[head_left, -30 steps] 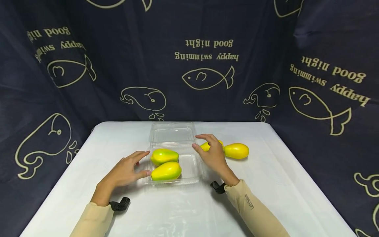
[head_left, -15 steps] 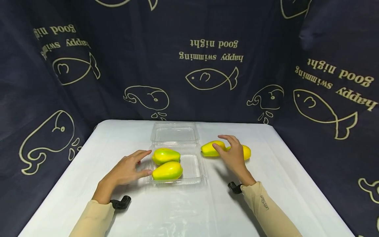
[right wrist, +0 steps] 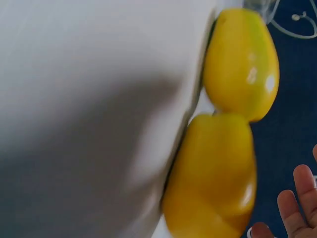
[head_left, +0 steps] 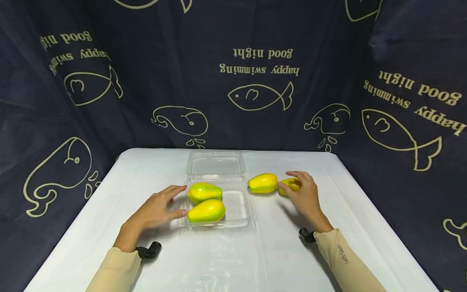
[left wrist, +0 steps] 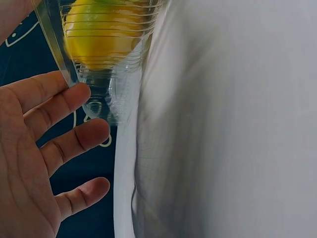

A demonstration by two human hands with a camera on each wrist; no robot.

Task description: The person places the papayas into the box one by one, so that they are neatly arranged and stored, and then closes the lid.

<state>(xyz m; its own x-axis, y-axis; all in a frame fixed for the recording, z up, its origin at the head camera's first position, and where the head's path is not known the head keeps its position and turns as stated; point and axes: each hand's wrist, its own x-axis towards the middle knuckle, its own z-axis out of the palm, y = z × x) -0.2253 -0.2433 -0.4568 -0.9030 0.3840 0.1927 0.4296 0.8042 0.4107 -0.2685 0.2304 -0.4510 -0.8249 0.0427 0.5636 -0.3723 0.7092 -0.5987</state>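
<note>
**Both Hands Spread: Left at the Box, Right at a Loose Papaya**

Left hand [head_left: 156,209]: fingers and thumb spread, holding nothing. The tips of thumb and forefinger stand at the side wall of a clear plastic box [head_left: 236,205]; whether they touch it or sit just beside it cannot be told.

Box: directly right of the left hand. Its lid [head_left: 216,165] is folded back flat, beyond the left fingertips. Two yellow-green papayas lie inside, on the side nearest the left hand: the rear papaya [head_left: 204,192] level with the forefinger, the front papaya [head_left: 206,211] level with the thumb. The bare part of the box floor lies farther from the left hand, toward the right.

Right hand [head_left: 307,194]: thumb and forefinger spread on either side of the outer papaya [head_left: 290,184]. Contact cannot be confirmed; the right wrist view shows several fingertips [right wrist: 303,181] beside the fruit, well short of wrapping it.

Inner papaya [head_left: 262,183]: left of the right hand, between the outer papaya and the box, lying end to end with the outer one.

Support: a white table [head_left: 233,259] lies under both hands. A dark printed cloth [head_left: 321,40] hangs beyond their reach. Each wrist, behind its hand, carries a black camera [head_left: 148,250] ahead of a beige sleeve [head_left: 114,269].
</note>
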